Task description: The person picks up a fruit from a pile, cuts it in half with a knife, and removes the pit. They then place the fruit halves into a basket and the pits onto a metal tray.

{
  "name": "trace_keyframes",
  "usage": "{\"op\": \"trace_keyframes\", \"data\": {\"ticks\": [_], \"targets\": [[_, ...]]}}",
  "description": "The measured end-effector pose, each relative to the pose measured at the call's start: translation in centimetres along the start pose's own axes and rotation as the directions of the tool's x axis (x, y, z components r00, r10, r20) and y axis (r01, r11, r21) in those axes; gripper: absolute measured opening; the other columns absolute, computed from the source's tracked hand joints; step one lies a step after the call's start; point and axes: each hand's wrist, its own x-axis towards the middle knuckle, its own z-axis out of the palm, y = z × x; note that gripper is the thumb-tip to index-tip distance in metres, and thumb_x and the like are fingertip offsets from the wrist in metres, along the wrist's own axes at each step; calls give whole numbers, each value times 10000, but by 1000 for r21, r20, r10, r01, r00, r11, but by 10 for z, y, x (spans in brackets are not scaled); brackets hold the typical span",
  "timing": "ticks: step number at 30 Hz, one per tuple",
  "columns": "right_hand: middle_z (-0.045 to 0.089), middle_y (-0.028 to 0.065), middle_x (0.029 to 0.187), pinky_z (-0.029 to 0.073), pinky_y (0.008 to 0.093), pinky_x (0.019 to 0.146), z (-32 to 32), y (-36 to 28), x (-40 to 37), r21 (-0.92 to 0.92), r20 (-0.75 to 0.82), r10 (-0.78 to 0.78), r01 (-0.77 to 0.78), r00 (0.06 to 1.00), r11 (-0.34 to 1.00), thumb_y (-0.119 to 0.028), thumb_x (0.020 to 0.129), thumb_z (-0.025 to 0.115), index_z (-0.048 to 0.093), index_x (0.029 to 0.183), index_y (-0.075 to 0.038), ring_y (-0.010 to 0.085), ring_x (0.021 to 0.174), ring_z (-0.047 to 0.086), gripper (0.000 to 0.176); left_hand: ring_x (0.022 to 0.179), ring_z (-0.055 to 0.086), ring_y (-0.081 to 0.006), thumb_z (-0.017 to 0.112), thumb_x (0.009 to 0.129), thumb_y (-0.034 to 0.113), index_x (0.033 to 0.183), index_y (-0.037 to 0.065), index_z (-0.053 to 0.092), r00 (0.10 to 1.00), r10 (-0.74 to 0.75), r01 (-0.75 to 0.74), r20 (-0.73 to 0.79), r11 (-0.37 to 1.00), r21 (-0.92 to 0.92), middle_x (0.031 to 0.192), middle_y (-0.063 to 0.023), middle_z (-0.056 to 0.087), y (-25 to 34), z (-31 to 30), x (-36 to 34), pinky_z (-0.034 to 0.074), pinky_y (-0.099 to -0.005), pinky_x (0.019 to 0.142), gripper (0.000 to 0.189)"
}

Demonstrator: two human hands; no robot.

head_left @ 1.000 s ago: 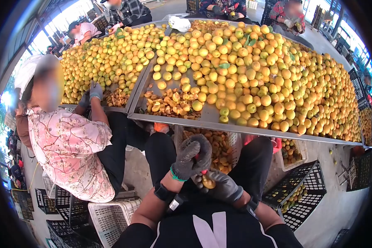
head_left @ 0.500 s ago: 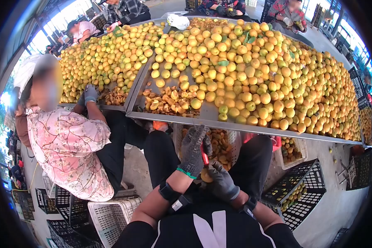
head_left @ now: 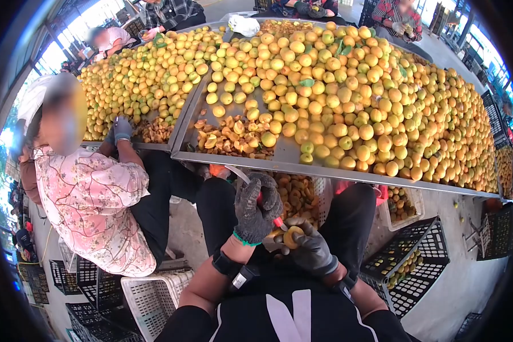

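Observation:
My left hand (head_left: 256, 208), in a grey knit glove with a green cuff, is closed around the red handle of a knife (head_left: 239, 173), whose blade points up and to the left. In my right hand (head_left: 312, 249), gloved in dark grey, is a yellow-orange fruit (head_left: 292, 237) held between the fingers. The two hands are close together above my lap. Beyond them, many whole fruits (head_left: 347, 114) are heaped on a metal table (head_left: 302, 167), with a pile of cut fruit pieces (head_left: 233, 137) near its front edge.
A crate of cut fruit (head_left: 324, 196) sits below the table edge between my knees. At my left, a co-worker (head_left: 91, 199) in a pink floral top faces the table. A white crate (head_left: 154, 302) and black crates (head_left: 422, 262) stand on the floor. Other people sit beyond the table.
The knife blade now shows, pointing up-left. My left hand has moved slightly left and down, and the fruit in my right hand is raised and more visible.

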Motion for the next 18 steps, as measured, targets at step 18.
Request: {"op": "trace_keyframes", "data": {"ticks": [18], "targets": [[620,63,955,510,276,698,22,0,-1,-316,-222,-5,-67,975,946,-183,960,501,521,1150,-51,169,810,610,232,447,375,-116,482,963,358,913,99,565,999,-54,54,-4,998,-39,604,-22,437,-2,-1,-2,310,-258,398,276]]}}
